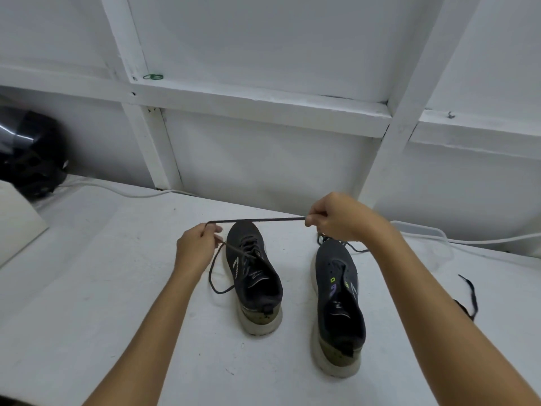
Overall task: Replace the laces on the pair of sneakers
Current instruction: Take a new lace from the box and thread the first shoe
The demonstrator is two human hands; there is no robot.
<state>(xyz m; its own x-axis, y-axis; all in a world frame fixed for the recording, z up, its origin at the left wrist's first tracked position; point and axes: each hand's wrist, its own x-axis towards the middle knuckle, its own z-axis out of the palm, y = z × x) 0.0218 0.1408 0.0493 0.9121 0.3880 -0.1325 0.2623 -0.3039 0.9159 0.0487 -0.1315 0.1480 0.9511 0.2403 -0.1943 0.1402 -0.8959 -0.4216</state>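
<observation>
Lace (257, 220) runs taut between both hands above the left sneaker (254, 276) — left hand (196, 248) and right hand (336, 218) each pinch it; the right sneaker (338, 306) stands beside, unlaced, on the white table (102, 288).

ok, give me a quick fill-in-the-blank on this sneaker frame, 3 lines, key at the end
1. The dark lace is stretched taut between the left hand and the ____ hand.
2. The left sneaker still carries a lace; the right sneaker shows ____ eyelets.
3. On the ledge of the white wall frame lies a ____ rubber band.

Missing words: right; empty; green
</observation>
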